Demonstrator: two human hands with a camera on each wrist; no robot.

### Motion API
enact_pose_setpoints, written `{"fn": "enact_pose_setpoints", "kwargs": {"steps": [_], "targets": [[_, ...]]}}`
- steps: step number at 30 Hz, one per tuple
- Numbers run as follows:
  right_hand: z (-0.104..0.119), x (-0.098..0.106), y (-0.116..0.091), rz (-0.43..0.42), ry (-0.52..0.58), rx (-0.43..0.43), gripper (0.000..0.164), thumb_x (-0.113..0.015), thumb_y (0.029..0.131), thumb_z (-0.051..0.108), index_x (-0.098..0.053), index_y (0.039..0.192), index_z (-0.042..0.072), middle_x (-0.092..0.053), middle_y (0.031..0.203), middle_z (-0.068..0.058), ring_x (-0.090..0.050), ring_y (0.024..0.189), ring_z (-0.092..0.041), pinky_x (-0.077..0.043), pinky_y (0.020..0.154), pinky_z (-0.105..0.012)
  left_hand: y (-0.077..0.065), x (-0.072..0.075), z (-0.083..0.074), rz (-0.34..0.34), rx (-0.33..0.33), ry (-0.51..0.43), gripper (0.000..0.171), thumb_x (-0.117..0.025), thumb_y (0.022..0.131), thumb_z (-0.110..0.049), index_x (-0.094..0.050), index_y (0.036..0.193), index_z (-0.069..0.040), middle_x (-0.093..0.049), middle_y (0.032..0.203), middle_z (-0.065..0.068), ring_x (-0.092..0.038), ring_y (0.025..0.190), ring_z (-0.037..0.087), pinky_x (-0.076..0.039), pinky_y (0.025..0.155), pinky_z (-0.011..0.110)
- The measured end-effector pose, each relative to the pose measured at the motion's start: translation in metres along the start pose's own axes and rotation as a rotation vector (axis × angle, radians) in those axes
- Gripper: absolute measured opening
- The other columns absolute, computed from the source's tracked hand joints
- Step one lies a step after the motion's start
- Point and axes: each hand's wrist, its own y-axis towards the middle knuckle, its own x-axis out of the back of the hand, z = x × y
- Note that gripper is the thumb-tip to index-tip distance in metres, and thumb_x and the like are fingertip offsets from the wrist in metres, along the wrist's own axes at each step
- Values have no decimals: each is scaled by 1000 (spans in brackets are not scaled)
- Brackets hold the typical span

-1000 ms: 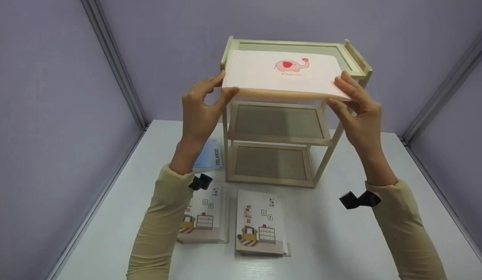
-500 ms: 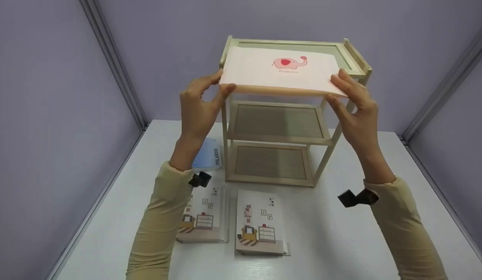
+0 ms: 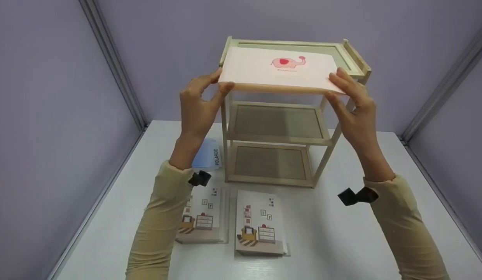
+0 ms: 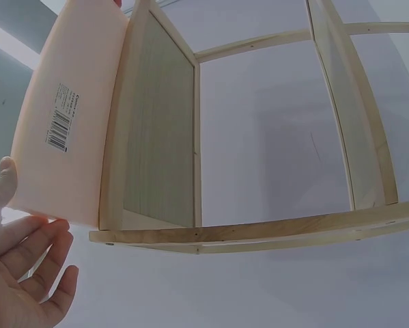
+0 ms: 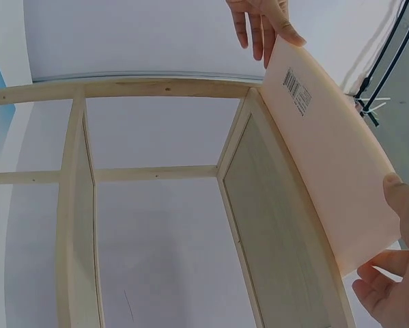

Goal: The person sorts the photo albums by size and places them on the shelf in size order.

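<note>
A flat, pale pink panel (image 3: 260,70) with a pink elephant print on its upper face lies over the top of a wooden three-tier shelf (image 3: 276,140). My left hand (image 3: 200,99) pinches its near left corner between thumb and fingers. At the near right corner, my right hand (image 3: 355,107) grips the panel the same way. In the left wrist view, a barcode label (image 4: 63,119) shows on its underside. The panel's near edge sticks out past the shelf's front. Its far edge is close over the top tier (image 3: 295,47).
Two white booklets (image 3: 260,223) with a printed room scene lie in front of the shelf, the left one (image 3: 204,217) partly behind my left sleeve. A blue POLAROID package (image 3: 207,153) stands left of the shelf. Purple walls (image 3: 295,19) enclose the white table (image 3: 357,233).
Both hands and the panel have moved slightly away and to the left over the shelf's top. The booklets and shelf stay where they were.
</note>
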Motion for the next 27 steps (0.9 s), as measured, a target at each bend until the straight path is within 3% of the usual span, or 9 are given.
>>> {"fn": "enact_pose_setpoints", "kwargs": {"steps": [9,22,27], "targets": [[-14,1,2,40,-40,48,35,-64,86,8,-62,121,9,-52,134,-12,-44,126,-25,-32,104,-36,1,1,-1,-4,-31,7,46,-68,82,-36,-66,114,-3,-71,98,6,-62,93,18,-45,89,31],[-16,1,3,55,-52,55,34,-62,89,12,-61,123,10,-50,135,-14,-41,129,-26,-30,106,-40,3,-3,0,32,33,30,49,-63,85,-38,-62,120,-4,-69,102,7,-60,98,18,-44,91,31],[-17,1,6,40,-40,63,33,-63,88,9,-62,120,8,-52,133,-15,-44,127,-24,-31,107,-33,4,-5,1,35,39,35,50,-62,85,-39,-61,121,-5,-69,103,7,-60,99,18,-45,91,32]]}}
